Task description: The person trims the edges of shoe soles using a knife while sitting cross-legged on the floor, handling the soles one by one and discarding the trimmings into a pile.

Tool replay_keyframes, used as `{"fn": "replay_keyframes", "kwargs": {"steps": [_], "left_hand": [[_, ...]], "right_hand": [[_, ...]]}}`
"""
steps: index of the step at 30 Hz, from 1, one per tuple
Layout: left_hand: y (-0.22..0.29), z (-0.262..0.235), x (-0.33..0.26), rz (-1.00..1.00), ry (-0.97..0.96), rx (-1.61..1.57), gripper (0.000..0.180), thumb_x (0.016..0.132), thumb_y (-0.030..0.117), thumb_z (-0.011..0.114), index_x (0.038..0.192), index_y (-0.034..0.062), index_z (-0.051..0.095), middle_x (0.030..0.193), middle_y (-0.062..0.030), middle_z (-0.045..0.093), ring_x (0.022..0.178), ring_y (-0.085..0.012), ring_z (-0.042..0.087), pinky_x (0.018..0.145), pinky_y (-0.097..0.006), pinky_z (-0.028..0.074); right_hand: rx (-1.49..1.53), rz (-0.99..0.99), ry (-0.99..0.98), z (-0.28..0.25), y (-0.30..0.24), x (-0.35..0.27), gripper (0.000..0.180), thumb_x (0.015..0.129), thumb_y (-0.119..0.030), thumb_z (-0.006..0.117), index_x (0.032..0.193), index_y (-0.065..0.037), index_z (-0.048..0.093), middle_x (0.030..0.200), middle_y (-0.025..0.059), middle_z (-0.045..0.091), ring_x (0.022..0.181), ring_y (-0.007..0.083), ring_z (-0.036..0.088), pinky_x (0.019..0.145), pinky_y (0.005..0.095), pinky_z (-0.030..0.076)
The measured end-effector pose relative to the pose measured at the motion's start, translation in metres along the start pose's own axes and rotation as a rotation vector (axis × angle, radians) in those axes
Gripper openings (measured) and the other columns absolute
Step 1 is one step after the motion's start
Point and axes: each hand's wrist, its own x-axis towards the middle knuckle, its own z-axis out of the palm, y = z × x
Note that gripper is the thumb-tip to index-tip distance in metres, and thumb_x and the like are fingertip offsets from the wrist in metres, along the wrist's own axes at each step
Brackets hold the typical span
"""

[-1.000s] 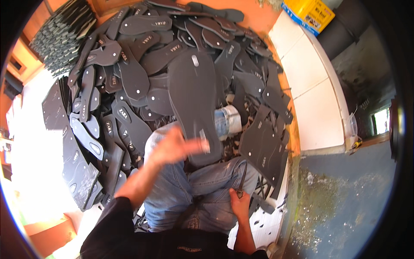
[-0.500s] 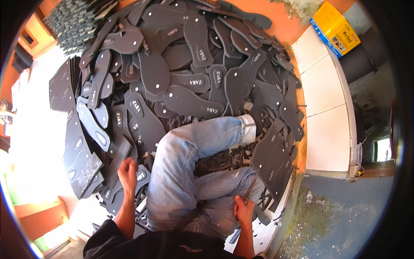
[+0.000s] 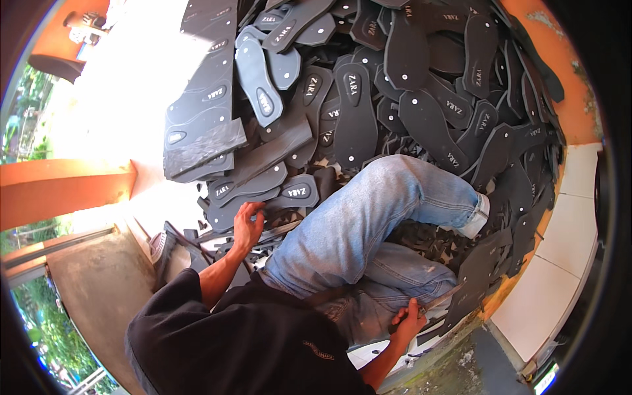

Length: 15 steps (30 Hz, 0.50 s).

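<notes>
My left hand (image 3: 248, 227) is at the near edge of a large pile of black shoe soles, fingers loosely bent and apart, with nothing seen in them. Just beyond its fingertips lie a black sole with a printed heel (image 3: 297, 191) and another dark sole (image 3: 245, 209); whether the fingers touch them I cannot tell. Low at the right, my right hand (image 3: 409, 321) is closed by my shin on what looks like a knife. Its thin blade (image 3: 440, 299) points to the right, and the handle is mostly hidden in the fingers.
Stacked uncut black sheets with sole outlines (image 3: 201, 108) stand at the left. Dark offcuts (image 3: 421, 247) lie around my legs in jeans (image 3: 355, 227). A black sheet (image 3: 480, 270) leans at the right beside white tiles (image 3: 559, 247). An orange ledge (image 3: 72, 187) is at the left.
The view has swung left, so the pile sits farther right and up. My left hand has loosened from a curled shape over the soles. My right hand keeps the knife, its blade now pointing more sideways.
</notes>
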Motion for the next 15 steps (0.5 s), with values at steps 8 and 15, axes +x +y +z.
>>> {"fn": "replay_keyframes", "kwargs": {"steps": [8, 15], "left_hand": [[-0.026, -0.026, -0.033, -0.207, 0.084, -0.007, 0.017, 0.080, 0.005, 0.053, 0.093, -0.0002, 0.063, 0.085, -0.0126, 0.062, 0.075, -0.0250, 0.063, 0.069, -0.033, 0.048], [-0.060, -0.050, -0.067, -0.320, 0.041, 0.074, 0.020, 0.078, 0.008, 0.055, 0.094, 0.0003, 0.064, 0.087, -0.0137, 0.063, 0.078, -0.0251, 0.063, 0.072, -0.033, 0.049]], "right_hand": [[-0.023, -0.009, -0.036, -0.006, 0.000, 0.001, 0.032, 0.085, -0.025, 0.064, 0.068, -0.006, 0.044, 0.050, 0.0023, 0.041, 0.037, 0.0106, 0.036, 0.033, 0.0260, 0.028], [-0.048, -0.053, -0.026, -0.007, 0.003, 0.003, 0.035, 0.085, -0.028, 0.064, 0.066, -0.008, 0.041, 0.051, 0.0028, 0.041, 0.036, 0.0113, 0.036, 0.033, 0.0259, 0.028]]}}
